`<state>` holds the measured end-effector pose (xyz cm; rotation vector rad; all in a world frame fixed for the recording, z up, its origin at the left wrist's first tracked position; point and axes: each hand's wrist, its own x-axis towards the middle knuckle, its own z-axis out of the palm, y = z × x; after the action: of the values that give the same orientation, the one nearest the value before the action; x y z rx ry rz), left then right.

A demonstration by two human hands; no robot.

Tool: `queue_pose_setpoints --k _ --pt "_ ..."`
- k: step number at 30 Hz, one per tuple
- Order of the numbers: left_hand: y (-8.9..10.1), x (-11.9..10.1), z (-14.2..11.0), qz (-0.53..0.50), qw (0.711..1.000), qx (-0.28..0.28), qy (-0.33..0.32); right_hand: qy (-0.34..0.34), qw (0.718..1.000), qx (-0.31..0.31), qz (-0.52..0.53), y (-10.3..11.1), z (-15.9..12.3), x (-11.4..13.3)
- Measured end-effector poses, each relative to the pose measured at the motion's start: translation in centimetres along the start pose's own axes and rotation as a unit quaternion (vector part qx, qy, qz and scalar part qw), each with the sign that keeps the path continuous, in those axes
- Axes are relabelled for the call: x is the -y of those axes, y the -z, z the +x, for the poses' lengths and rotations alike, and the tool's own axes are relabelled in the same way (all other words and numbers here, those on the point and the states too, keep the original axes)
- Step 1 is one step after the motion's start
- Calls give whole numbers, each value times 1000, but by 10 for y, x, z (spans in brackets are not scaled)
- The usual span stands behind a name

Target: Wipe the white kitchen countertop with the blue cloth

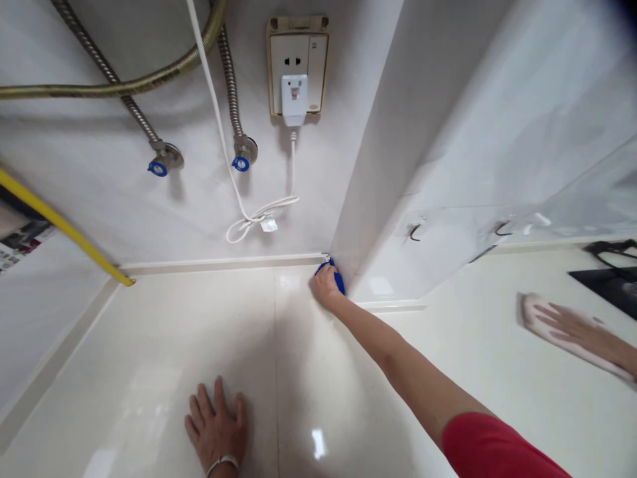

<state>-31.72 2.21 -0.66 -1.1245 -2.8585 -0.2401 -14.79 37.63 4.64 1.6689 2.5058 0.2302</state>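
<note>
My right hand (327, 287) is closed on a blue cloth (339, 281) and presses it into the corner where the white countertop (199, 318) meets the wall and a projecting pillar. Its fingers partly cover the cloth. My left hand (216, 425) lies flat on the countertop near the lower edge of the view, fingers spread, holding nothing. A pale band circles that wrist.
A white power cord (249, 222) hangs coiled below a plug (294, 99) in the wall socket. Two blue-capped valves (158, 168) and a yellow pipe (64, 229) are at left. Hooks (415, 232) are on the pillar. At right, another person's hand (572, 325) presses a pale cloth (535, 312).
</note>
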Motion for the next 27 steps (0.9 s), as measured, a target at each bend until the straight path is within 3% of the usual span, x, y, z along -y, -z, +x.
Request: queue_pose_setpoints --k 11,21,27 --pt "3 0 1 -48 999 -17 0 5 999 33 -36 11 -51 0" --pt "5 -4 1 -73 997 -40 7 20 1000 -1 -5 17 -100 -11" --pt "7 -5 2 -76 997 -27 16 40 999 -23 15 1 -139 -25"
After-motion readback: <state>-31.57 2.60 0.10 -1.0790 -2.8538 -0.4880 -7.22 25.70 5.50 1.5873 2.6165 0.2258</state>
